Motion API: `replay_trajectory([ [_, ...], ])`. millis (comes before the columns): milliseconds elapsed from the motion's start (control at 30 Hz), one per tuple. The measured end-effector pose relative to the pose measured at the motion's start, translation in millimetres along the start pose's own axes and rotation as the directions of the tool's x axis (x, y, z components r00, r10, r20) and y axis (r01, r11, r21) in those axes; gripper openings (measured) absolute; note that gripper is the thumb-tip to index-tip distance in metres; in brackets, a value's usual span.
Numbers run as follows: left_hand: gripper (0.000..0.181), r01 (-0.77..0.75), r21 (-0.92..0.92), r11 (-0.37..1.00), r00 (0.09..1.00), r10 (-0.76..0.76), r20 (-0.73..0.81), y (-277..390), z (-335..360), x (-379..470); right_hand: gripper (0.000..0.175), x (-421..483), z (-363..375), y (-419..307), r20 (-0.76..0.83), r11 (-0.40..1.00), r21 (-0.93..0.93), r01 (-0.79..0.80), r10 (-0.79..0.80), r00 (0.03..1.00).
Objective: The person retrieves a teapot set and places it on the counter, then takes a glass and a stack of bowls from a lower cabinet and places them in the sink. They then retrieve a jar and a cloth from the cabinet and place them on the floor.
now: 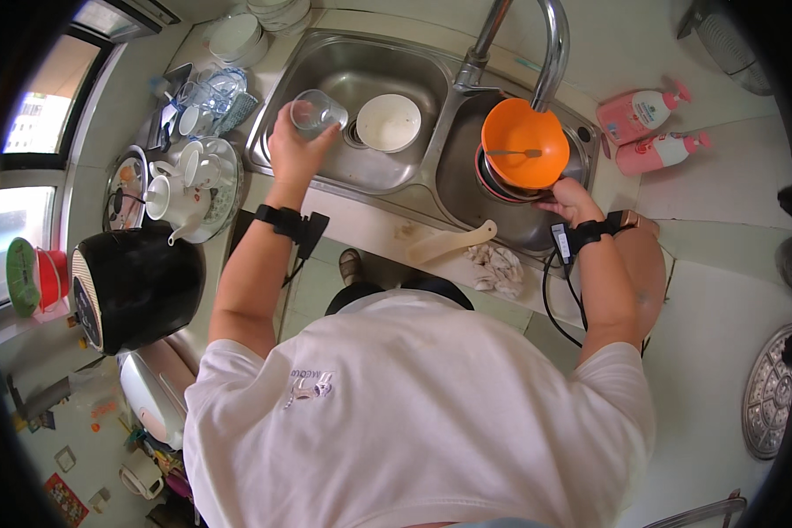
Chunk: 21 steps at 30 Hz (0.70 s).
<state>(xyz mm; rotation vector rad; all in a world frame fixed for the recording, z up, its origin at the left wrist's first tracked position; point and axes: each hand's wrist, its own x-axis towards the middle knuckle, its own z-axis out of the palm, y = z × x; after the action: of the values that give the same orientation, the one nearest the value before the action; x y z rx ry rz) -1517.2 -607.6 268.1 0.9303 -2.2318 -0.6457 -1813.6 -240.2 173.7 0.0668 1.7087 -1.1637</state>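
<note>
My left hand [297, 148] grips a clear plastic cup [317, 113], held tilted above the left basin [383, 56] of a stainless steel double sink. Inside that basin, beside the drain, sits a white bowl [389, 123]. My right hand [573, 200] is at the lower right rim of an orange bowl [534, 129], its fingers reaching under the edge. A small flat-ended utensil [516, 153] lies in the orange bowl. Under it, partly hidden, are other stacked dishes [495, 188] in the right basin [455, 181]. The chrome faucet [558, 46] ends right over the orange bowl.
On the front ledge lie a pale scraper-like tool [454, 241] and a crumpled cloth [495, 267]. Two pink pump bottles [637, 115] stand at right. Left of the sink are stacked white bowls [234, 36], a white teapot [171, 198] with cups on a tray, and a black air fryer [142, 287].
</note>
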Motion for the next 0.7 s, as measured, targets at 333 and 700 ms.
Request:
replay_trajectory([
  [333,0.062,-0.018,-0.064,0.998,1.000,0.018,-0.005,-29,-24,12,0.033,-73,71,-34,0.078,0.995,-0.098,0.027,-0.019,0.997],
  [700,0.061,-0.036,-0.075,0.997,0.999,0.035,-0.010,-36,-62,27,0.026,-8,237,-77,0.177,0.983,0.135,0.121,-0.145,0.973],
])
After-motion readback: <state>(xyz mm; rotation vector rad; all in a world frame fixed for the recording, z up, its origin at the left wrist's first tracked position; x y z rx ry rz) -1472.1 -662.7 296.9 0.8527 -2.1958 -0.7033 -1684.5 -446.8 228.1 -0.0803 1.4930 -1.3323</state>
